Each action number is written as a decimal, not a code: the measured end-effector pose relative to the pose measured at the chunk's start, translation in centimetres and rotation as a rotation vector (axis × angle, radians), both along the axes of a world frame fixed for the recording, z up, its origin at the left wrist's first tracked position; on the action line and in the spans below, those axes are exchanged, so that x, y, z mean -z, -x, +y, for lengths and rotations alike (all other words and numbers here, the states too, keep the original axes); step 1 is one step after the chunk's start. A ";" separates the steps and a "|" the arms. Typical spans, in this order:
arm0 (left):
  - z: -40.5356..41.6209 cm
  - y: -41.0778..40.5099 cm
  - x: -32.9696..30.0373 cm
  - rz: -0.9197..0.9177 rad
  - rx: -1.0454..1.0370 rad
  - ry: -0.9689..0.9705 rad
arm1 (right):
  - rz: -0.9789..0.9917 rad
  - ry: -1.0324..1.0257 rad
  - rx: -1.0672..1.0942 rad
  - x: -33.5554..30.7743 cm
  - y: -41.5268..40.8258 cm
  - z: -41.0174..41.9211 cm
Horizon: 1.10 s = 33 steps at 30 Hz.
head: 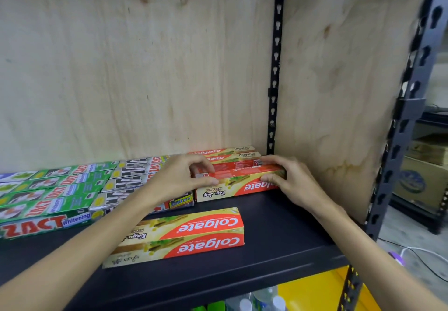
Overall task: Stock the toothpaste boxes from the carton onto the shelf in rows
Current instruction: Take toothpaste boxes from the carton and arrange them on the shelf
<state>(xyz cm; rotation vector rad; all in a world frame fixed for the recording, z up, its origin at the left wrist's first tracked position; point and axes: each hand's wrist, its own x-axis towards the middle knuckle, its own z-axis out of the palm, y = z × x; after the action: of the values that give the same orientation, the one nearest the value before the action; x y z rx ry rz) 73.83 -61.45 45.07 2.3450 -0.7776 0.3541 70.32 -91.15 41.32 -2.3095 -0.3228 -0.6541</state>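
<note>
Head view: at frame centre, left hand and right hand grip each end of a red-and-cream cardboard toothpaste box; better push it level against the back row on the black metal shelf.

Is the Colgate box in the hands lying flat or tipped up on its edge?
Tipped on its long edge: the red-and-yellow Colgate toothpaste box shows its red side panel upward, gripped by the left hand and right hand on the black metal shelf.
</note>
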 end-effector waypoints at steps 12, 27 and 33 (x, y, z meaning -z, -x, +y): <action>-0.9 -0.7 0.8 -0.080 -0.038 -0.132 | 0.063 -0.076 0.001 0.5 1.2 -0.2; -1.7 2.1 0.2 -0.218 -0.062 -0.316 | 0.134 -0.090 0.153 0.5 6.4 0.5; -4.4 4.5 -0.4 -0.061 -0.114 -0.162 | 0.024 -0.203 0.343 1.5 9.6 2.4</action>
<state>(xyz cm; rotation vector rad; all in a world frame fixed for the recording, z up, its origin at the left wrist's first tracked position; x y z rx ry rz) 69.36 -65.87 45.50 2.5483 -0.7272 0.4278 60.72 -88.74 39.80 -2.1908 0.1511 -0.7864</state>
